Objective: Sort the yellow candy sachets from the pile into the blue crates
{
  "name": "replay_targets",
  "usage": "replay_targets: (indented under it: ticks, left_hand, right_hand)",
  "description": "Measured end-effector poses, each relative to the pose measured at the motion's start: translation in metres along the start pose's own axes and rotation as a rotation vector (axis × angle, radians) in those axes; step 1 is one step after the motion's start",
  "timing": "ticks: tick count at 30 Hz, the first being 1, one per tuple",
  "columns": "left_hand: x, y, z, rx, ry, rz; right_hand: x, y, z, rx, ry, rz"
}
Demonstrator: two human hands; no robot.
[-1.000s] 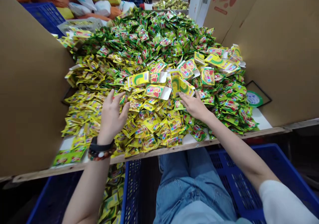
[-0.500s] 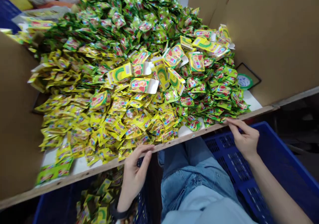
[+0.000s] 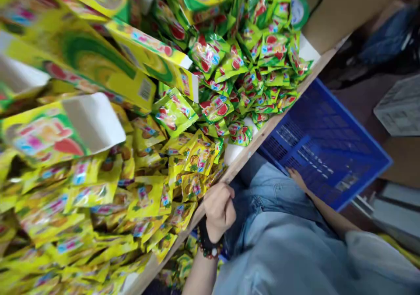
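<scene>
My left hand (image 3: pixel 219 207) is closed in a loose fist over the wooden front edge (image 3: pixel 241 163) of the table, with a dark band and beads at the wrist. Just beyond it lie heaped yellow sachets (image 3: pixel 144 196). Green sachets with red fruit pictures (image 3: pixel 216 107) are piled farther along the edge. My right hand (image 3: pixel 297 180) is down beside my jeans, its small, blurred fingers at the near rim of a blue plastic crate (image 3: pixel 328 142). The fingers look closed on that rim, partly hidden from view.
Yellow cardboard boxes (image 3: pixel 98 58), some with open white flaps, lie on the sachets. A brown cardboard wall (image 3: pixel 344 6) stands at the table's right end. More sachets (image 3: pixel 183 264) show below the table edge. A grey container (image 3: pixel 400 107) is on the floor at right.
The view has turned and come closer to the table. My right hand has left the table edge and moved down to the crate. My left hand has curled closed at the edge.
</scene>
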State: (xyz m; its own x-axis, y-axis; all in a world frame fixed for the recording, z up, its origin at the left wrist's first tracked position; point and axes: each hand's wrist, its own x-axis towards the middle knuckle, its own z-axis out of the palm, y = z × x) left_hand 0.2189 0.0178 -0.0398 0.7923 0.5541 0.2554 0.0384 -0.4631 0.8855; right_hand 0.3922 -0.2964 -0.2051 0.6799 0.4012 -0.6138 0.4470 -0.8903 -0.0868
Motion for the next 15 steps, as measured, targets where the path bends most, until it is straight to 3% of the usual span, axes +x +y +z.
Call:
replay_targets:
  ticks: [5, 8, 12, 15]
  left_hand:
    - [-0.007, -0.002, 0.001, -0.105, 0.037, -0.014]
    - [-0.013, 0.002, 0.001, -0.157, 0.065, -0.069]
    - [-0.018, 0.018, -0.005, -0.081, -0.168, -0.204]
    - [-0.018, 0.036, -0.011, -0.04, -0.328, -0.301]
  right_hand:
    - [-0.021, -0.037, 0.028, 0.028, -0.267, 0.032]
    - [-0.029, -0.049, 0.043, 0.054, -0.331, 0.085]
    - [-0.053, -0.041, 0.067, 0.131, -0.353, 0.198]
    - [-0.099, -0.021, 0.085, 0.216, -0.367, 0.328]
